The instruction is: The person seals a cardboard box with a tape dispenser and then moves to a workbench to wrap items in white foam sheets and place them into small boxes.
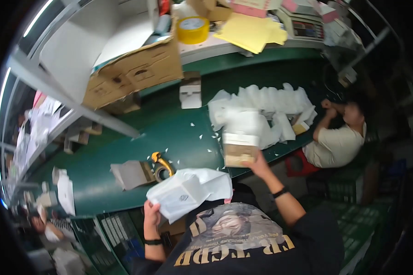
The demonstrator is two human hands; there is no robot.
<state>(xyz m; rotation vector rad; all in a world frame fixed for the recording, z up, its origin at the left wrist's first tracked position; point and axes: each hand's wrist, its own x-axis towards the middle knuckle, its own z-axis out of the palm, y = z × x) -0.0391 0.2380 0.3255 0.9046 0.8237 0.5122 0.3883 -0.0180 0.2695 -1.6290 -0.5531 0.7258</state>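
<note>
Two steady grips serve best: the left hand point(152, 213) pinches the crinkled white plastic bag point(181, 195) near the green tabletop point(94, 183), the right hand point(256, 164) clasps the brown-and-white cardboard box point(238, 152) farther right.

One view: head-worn fisheye, left unit of the pair. Looks from head height, down and forward, upright, unmirrored. Closest: the wearer's black shirt point(257, 250), near side, seen from above. Left hand point(152, 214) and right hand point(257, 166) a bit farther out. Green table point(94, 174) slants across mid-view, white shelf point(215, 51) on the far side. Field wide enough for a person point(52, 230) at left, a seated co-worker point(337, 145) at right. Straight edges bow toward the dark rim.
</note>
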